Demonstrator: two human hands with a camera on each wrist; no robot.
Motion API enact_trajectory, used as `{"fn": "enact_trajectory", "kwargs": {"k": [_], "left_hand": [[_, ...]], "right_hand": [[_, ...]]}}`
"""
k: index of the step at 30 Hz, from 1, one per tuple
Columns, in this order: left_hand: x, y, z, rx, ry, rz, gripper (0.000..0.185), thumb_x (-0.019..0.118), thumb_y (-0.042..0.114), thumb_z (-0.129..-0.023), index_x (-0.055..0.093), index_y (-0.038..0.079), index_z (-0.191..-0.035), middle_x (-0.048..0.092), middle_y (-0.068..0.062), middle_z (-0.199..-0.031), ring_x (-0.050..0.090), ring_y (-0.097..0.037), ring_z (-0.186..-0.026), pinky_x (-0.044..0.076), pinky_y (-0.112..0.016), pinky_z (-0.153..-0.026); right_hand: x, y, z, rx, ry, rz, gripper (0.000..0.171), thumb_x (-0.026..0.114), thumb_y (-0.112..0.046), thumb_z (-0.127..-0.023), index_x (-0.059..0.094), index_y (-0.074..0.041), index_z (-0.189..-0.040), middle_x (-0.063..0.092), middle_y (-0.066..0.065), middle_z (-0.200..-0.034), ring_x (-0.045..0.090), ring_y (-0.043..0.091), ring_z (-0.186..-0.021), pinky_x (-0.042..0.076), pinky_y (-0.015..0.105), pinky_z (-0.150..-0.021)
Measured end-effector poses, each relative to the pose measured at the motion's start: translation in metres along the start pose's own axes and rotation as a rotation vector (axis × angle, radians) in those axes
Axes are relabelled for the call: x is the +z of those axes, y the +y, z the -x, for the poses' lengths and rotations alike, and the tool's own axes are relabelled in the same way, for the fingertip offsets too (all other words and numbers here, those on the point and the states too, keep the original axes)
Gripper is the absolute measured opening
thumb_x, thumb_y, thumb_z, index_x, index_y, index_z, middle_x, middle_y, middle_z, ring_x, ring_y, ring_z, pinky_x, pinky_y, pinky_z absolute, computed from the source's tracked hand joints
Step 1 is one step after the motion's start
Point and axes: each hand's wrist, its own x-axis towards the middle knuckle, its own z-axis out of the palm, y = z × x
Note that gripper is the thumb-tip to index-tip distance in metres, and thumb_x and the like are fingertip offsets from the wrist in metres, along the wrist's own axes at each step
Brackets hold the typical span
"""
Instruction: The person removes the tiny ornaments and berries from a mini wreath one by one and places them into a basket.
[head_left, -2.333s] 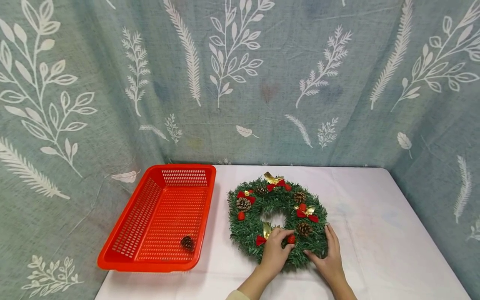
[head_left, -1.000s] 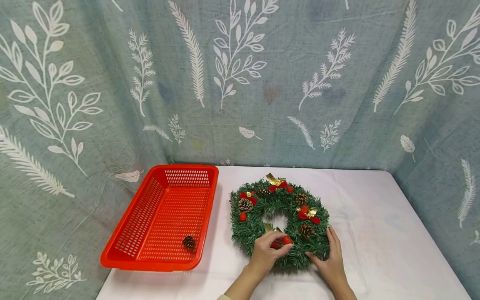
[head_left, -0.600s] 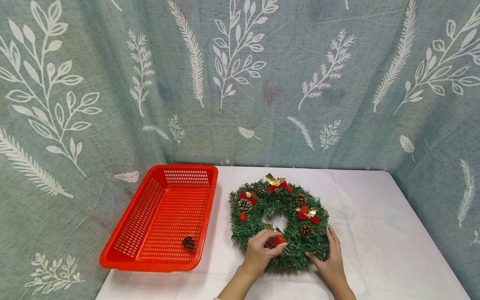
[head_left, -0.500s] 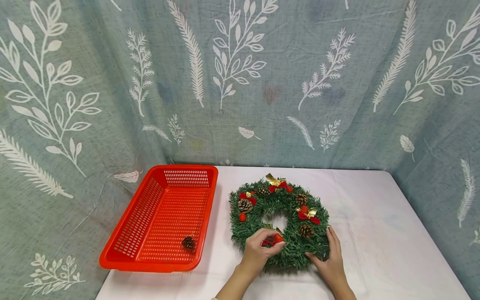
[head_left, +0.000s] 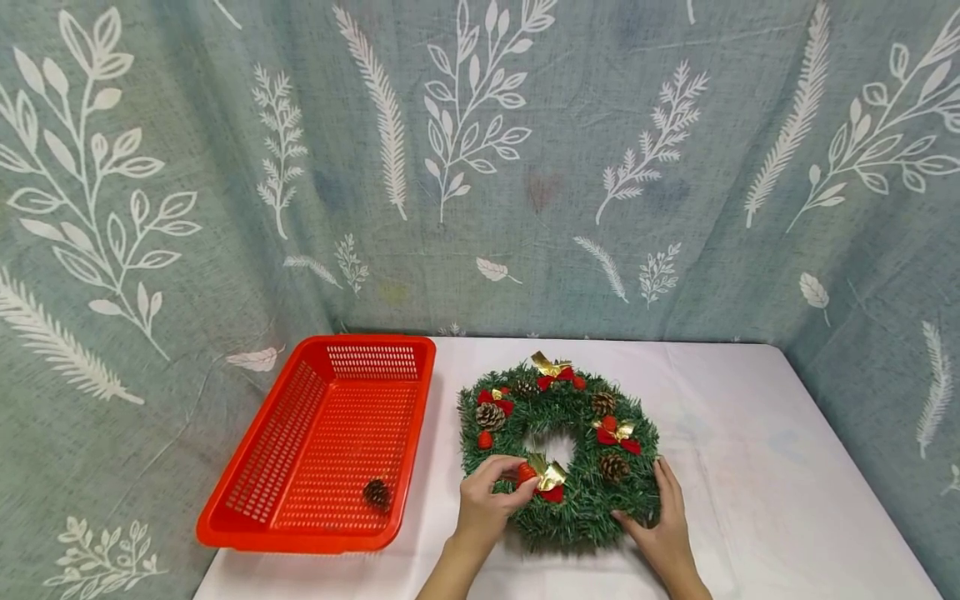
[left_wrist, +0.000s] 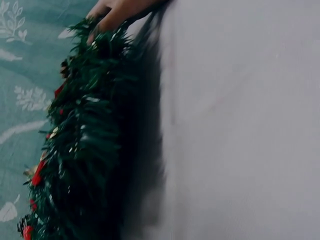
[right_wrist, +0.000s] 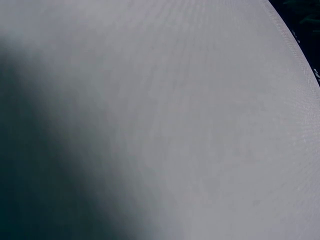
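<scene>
A green wreath (head_left: 573, 410) with pine cones, red bows and gold ribbon lies flat on the white table (head_left: 757, 467). My left hand (head_left: 512, 483) pinches a red berry ornament (head_left: 526, 472) at the wreath's front left, beside a gold and red bow (head_left: 552, 482). Along the wreath's front right edge rests my right hand (head_left: 662, 521), fingers straight, thumb against the greenery. The left wrist view shows the wreath (left_wrist: 85, 145) side-on, blurred, with fingers touching its far end. Only white cloth (right_wrist: 200, 125) and shadow fill the right wrist view.
A red perforated basket (head_left: 300, 537) stands left of the wreath, with one pine cone (head_left: 375, 493) inside near its front. A teal leaf-print curtain (head_left: 480, 167) hangs behind and at both sides. Bare white cloth lies right of the wreath.
My left hand has moved left along the wreath's front with the red berry in its pinch, uncovering the gold and red bow. The right hand stays at the wreath's edge.
</scene>
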Motion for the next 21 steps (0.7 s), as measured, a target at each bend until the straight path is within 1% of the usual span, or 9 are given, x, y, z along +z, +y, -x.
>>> {"fn": "enact_trajectory", "kwargs": {"k": [2, 4, 7, 9, 10, 12, 15, 18, 21], "left_hand": [[-0.003, -0.003, 0.001, 0.01, 0.015, -0.018, 0.031, 0.08, -0.012, -0.059, 0.064, -0.007, -0.085, 0.064, -0.015, -0.074, 0.062, -0.021, -0.057, 0.053, -0.021, -0.055], [-0.006, -0.01, 0.004, 0.012, 0.03, -0.031, 0.033, 0.081, -0.013, -0.056, 0.064, -0.008, -0.084, 0.064, -0.015, -0.074, 0.062, -0.021, -0.057, 0.053, -0.02, -0.055], [-0.009, -0.024, 0.013, 0.007, 0.053, -0.049, 0.033, 0.082, -0.009, -0.058, 0.064, -0.006, -0.086, 0.064, -0.013, -0.075, 0.062, -0.02, -0.058, 0.053, -0.02, -0.056], [-0.011, -0.033, 0.02, 0.0, 0.066, -0.054, 0.032, 0.083, -0.005, -0.06, 0.065, -0.005, -0.087, 0.064, -0.013, -0.076, 0.062, -0.02, -0.06, 0.052, -0.019, -0.057], [-0.012, -0.037, 0.022, -0.004, 0.074, -0.061, 0.03, 0.084, -0.001, -0.063, 0.066, -0.004, -0.087, 0.065, -0.012, -0.076, 0.062, -0.019, -0.06, 0.052, -0.019, -0.058], [-0.016, -0.042, 0.027, -0.008, 0.089, -0.08, 0.028, 0.084, 0.004, -0.067, 0.066, -0.004, -0.088, 0.065, -0.012, -0.077, 0.062, -0.019, -0.061, 0.052, -0.019, -0.058], [-0.021, -0.046, 0.03, -0.011, 0.118, -0.105, 0.026, 0.083, 0.01, -0.071, 0.067, -0.004, -0.087, 0.065, -0.012, -0.075, 0.061, -0.019, -0.059, 0.052, -0.019, -0.057], [-0.03, -0.047, 0.031, -0.019, 0.137, -0.141, 0.027, 0.081, 0.014, -0.074, 0.067, -0.004, -0.086, 0.065, -0.012, -0.075, 0.06, -0.019, -0.058, 0.051, -0.019, -0.057], [-0.04, -0.047, 0.032, -0.029, 0.153, -0.178, 0.027, 0.081, 0.016, -0.074, 0.068, -0.004, -0.087, 0.066, -0.011, -0.075, 0.061, -0.018, -0.059, 0.051, -0.019, -0.058]], "right_hand": [[0.0, 0.0, 0.0, 0.007, 0.0, 0.004, 0.106, 0.088, -0.014, -0.06, 0.029, -0.002, -0.147, 0.027, 0.022, -0.15, 0.013, -0.002, -0.138, 0.026, 0.036, -0.113], [0.0, 0.0, 0.0, 0.015, -0.001, 0.003, 0.106, 0.088, -0.015, -0.06, 0.029, -0.003, -0.148, 0.027, 0.021, -0.15, 0.013, -0.003, -0.138, 0.027, 0.038, -0.112], [0.0, -0.001, 0.0, 0.022, -0.006, -0.01, 0.106, 0.088, -0.016, -0.061, 0.028, -0.003, -0.148, 0.026, 0.022, -0.15, 0.012, -0.003, -0.138, 0.029, 0.052, -0.107], [0.0, -0.001, 0.0, 0.023, -0.01, -0.022, 0.106, 0.088, -0.016, -0.061, 0.028, -0.003, -0.148, 0.026, 0.022, -0.15, 0.012, -0.002, -0.138, 0.03, 0.062, -0.099], [0.001, 0.0, 0.0, 0.022, -0.012, -0.026, 0.107, 0.088, -0.016, -0.061, 0.027, -0.003, -0.148, 0.026, 0.022, -0.15, 0.012, -0.001, -0.138, 0.031, 0.065, -0.096], [0.001, 0.0, 0.0, 0.022, -0.015, -0.025, 0.107, 0.088, -0.016, -0.062, 0.027, -0.004, -0.149, 0.025, 0.022, -0.15, 0.013, 0.002, -0.139, 0.031, 0.066, -0.094], [0.001, 0.002, 0.001, 0.019, -0.018, -0.012, 0.107, 0.087, -0.016, -0.062, 0.026, -0.005, -0.149, 0.025, 0.022, -0.151, 0.015, 0.007, -0.14, 0.031, 0.064, -0.096], [0.002, 0.001, 0.0, 0.018, -0.015, -0.012, 0.106, 0.087, -0.016, -0.062, 0.026, -0.004, -0.149, 0.025, 0.022, -0.151, 0.015, 0.009, -0.141, 0.03, 0.063, -0.097], [0.003, 0.0, 0.0, 0.031, -0.015, -0.027, 0.107, 0.088, -0.016, -0.062, 0.027, -0.003, -0.148, 0.024, 0.022, -0.151, 0.015, 0.012, -0.142, 0.031, 0.066, -0.095]]}}
